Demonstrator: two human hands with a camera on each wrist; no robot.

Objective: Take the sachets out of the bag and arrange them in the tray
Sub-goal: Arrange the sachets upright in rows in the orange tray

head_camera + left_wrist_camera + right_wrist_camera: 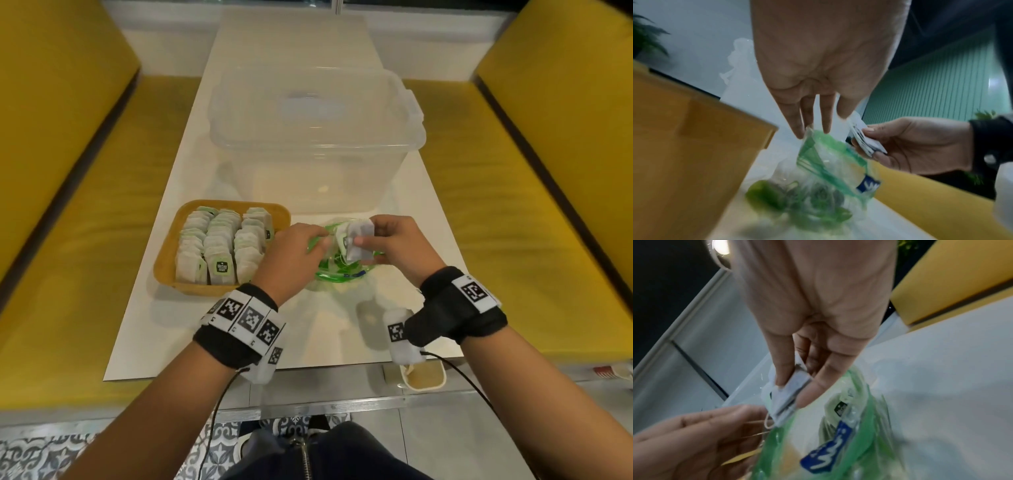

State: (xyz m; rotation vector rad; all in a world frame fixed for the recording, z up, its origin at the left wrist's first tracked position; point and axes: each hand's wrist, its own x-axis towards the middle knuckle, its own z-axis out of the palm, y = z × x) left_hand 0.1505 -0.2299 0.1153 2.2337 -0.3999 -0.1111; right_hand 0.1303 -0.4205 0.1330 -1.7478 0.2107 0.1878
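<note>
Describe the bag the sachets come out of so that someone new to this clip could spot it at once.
On the white table, look right of the tan tray packed with sachets, in front of the big clear tub. The bag lies between both hands: crumpled clear plastic with green zip edges, the only green-tinted thing there.

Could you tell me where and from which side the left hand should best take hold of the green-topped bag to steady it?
Probably at the green zip rim, pinched from the tray side: the bag lies slack and crumpled, so only that stiffer band keeps its shape. The left hand is already there, while the right hand lifts sachets from the other side.
</note>
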